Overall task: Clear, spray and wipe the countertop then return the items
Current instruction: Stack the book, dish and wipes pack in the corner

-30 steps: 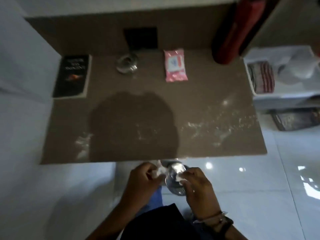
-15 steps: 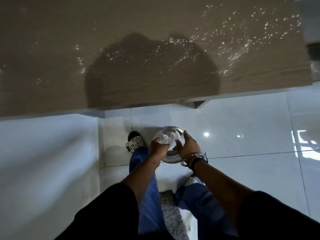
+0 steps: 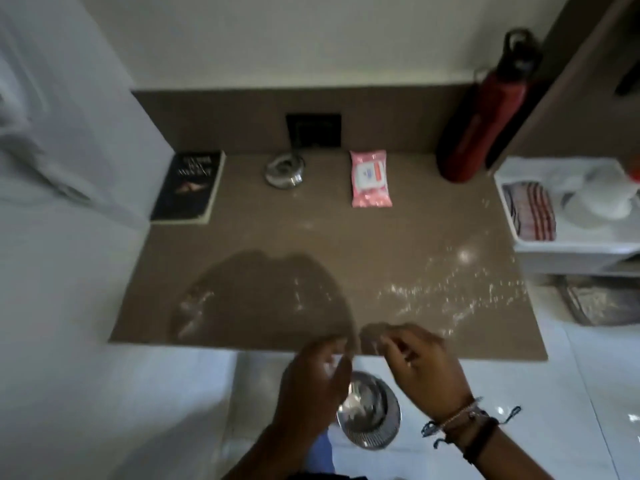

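Observation:
The brown countertop (image 3: 346, 244) carries white specks and smears, thickest at its front right. At its back stand a dark book (image 3: 187, 187), a small glass dish (image 3: 284, 171), a pink wipes pack (image 3: 370, 178) and a tall red bottle (image 3: 485, 116). My left hand (image 3: 315, 386) and my right hand (image 3: 422, 365) hover side by side at the counter's front edge, blurred, fingers loosely apart, with nothing held that I can see. Below them on the floor sits a round metal bin (image 3: 377, 427) with crumpled white tissue (image 3: 353, 405) inside.
A white shelf unit (image 3: 568, 247) at the right holds a striped folded cloth (image 3: 528, 214) and a white plastic bag (image 3: 599, 199). A black wall socket (image 3: 313, 130) sits on the backsplash. White walls close the left side. The glossy white floor tiles lie below, with a mat at the right.
Half a second ago both hands were pressing white tissue into the bin on the floor. Now they are lifted off it to counter-edge height, and the view has tilted back up to the whole counter.

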The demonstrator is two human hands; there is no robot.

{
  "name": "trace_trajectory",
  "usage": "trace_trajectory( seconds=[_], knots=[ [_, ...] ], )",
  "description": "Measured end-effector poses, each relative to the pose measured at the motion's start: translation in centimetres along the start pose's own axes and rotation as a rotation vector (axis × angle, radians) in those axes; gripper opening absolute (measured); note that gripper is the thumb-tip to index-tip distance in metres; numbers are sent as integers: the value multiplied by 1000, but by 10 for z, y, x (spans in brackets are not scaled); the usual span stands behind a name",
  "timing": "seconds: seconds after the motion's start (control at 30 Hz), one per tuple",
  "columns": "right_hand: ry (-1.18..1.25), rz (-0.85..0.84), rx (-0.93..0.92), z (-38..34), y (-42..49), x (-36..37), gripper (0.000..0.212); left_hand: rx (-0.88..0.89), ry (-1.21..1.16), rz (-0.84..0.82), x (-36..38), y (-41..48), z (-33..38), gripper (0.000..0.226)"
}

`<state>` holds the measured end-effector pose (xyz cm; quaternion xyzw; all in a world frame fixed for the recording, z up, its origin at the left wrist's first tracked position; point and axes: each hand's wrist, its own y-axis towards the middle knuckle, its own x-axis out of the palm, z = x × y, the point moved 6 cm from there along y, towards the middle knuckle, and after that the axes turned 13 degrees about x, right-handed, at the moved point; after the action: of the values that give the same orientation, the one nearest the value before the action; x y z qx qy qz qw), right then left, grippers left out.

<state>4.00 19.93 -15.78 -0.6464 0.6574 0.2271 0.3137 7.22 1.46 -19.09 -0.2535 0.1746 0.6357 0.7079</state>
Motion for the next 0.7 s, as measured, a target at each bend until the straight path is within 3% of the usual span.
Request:
trace_trajectory(
  seconds=[0.1, 0.17, 0.23, 0.3, 0.37, 0.43, 0.57, 0.7],
  knots=[
    [-60, 194, -50, -53, 89, -23, 18, 228, 219, 237, -67, 97, 27, 45],
    [-171, 147, 126, -65, 167, -12, 47, 272, 352, 348, -105, 176, 34, 57],
    [-263, 37, 325, -67, 236, 9, 72, 251, 440, 339, -129, 254, 28, 74],
    [-312, 13, 432, -65, 288, 28, 82, 130, 538, 214, -139, 322, 8, 93],
    [-379, 8, 473, -62, 322, 50, 79, 41, 588, 80, -141, 368, -18, 108],
    [-420, 34, 526, -54, 336, 65, 68, 68, 567, 24, -137, 389, -36, 98],
    [-344, 120, 592, -34, 325, 67, 62, 118, 520, 119, -129, 384, -53, 77],
    [-359, 180, 366, -60, 319, 61, 56, 85, 549, 52, -132, 388, -46, 89]
  ],
)
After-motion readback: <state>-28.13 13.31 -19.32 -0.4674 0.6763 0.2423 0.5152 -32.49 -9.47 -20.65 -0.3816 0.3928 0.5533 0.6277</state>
